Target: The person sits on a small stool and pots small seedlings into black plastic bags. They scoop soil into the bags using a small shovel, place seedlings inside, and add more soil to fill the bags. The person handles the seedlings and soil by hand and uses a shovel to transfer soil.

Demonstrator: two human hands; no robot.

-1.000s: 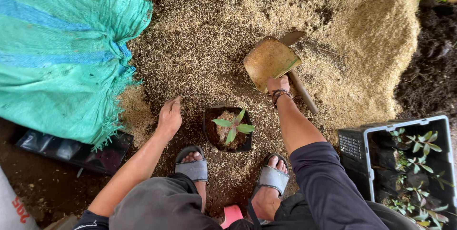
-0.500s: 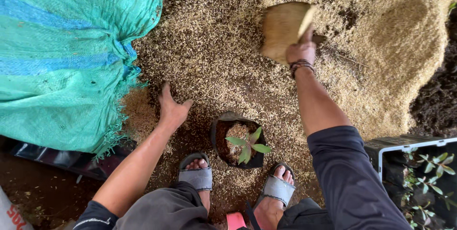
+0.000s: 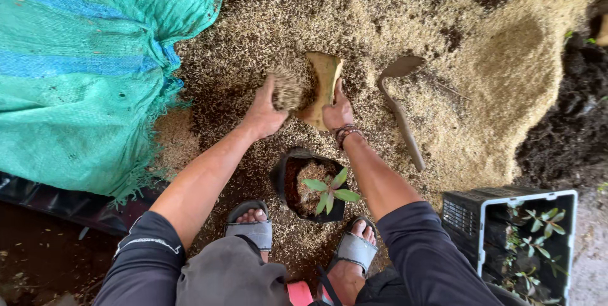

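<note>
Now both hands are down on the husk pile [image 3: 494, 90], where half a second ago only the right hand was there, lifting the scoop, and the left hovered open above the pot. Left hand [image 3: 269, 111] has its fingers curled around a clump of husk mix [image 3: 288, 87], pressing it toward the tan scoop [image 3: 323, 87]. Right hand [image 3: 337, 113] grips the scoop's lower edge, fingers wrapped behind it, blade tilted on its side. Black pot with seedling [image 3: 310, 185] sits between the sandalled feet, partly filled. A second spade [image 3: 399, 109] lies unused to the right; green sack [image 3: 82, 71] left, seedling crate [image 3: 513, 236] lower right.
</note>
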